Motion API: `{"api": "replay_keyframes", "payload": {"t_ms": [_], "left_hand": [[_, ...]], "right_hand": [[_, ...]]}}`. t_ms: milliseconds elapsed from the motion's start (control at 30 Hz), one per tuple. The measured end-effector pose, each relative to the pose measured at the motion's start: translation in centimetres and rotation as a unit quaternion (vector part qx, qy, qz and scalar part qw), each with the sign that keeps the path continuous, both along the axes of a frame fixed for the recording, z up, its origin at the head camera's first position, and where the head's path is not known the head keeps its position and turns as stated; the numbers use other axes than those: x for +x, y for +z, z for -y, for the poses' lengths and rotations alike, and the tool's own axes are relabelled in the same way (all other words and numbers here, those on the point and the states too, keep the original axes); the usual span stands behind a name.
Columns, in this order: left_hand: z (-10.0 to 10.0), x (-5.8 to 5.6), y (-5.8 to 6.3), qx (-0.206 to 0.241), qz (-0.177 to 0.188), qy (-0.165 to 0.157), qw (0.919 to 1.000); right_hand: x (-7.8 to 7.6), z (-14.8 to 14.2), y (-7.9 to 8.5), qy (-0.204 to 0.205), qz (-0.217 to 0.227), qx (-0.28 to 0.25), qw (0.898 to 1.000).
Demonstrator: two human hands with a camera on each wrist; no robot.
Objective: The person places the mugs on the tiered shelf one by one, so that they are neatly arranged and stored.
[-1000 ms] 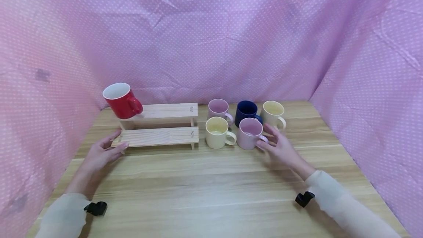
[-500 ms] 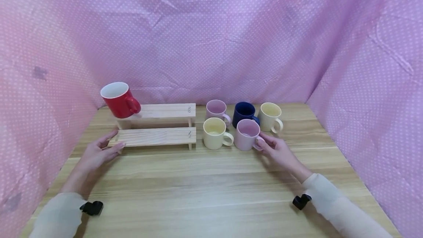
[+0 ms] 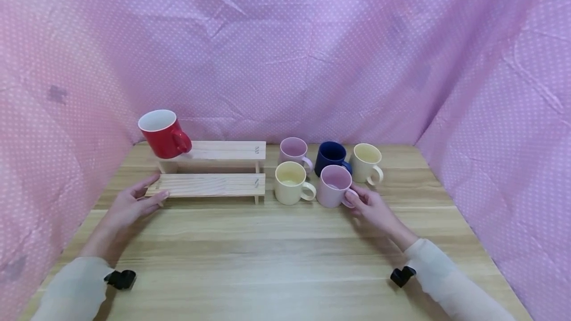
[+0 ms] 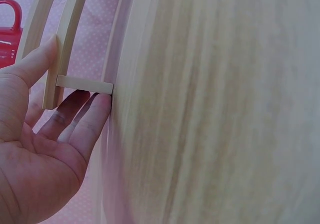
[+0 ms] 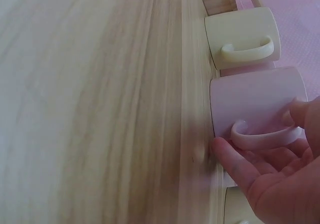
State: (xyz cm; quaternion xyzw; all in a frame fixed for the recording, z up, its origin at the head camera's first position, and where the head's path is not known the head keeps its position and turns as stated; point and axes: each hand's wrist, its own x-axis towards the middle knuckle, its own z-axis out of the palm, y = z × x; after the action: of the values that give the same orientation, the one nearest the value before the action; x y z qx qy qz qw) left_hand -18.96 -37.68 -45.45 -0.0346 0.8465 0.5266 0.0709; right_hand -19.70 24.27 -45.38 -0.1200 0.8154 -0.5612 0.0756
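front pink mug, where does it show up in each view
Head: the front pink mug is just right of centre, right hand at its handle.
Left wrist: not in it.
Right wrist: right side, about mid-height.
Shared landmark: the front wooden shelf, left of centre in head, upper left in left wrist, top edge in right wrist.

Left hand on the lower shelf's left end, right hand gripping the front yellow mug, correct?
No: the right hand grips the front pink mug, not the front yellow mug, as the right wrist view shows. The left hand is on the lower shelf, as stated.
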Motion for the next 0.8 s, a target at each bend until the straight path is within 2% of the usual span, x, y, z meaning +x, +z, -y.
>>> {"api": "replay_keyframes", "payload": {"t_ms": [300, 667, 800], "left_hand": [[0.00, -0.29, -0.05, 0.010, 0.006, 0.003, 0.9999], [0.15, -0.33, -0.33, 0.001, 0.013, 0.007, 0.9999], [0.26, -0.29, -0.63, 0.014, 0.020, 0.007, 0.9997]], "right_hand": [[0.03, -0.28, 0.72, 0.015, 0.005, 0.015, 1.000], [-0.21, -0.04, 0.98, 0.016, 0.020, 0.033, 0.999], [-0.11, -0.05, 0.94, 0.014, 0.025, 0.031, 0.999]]}}
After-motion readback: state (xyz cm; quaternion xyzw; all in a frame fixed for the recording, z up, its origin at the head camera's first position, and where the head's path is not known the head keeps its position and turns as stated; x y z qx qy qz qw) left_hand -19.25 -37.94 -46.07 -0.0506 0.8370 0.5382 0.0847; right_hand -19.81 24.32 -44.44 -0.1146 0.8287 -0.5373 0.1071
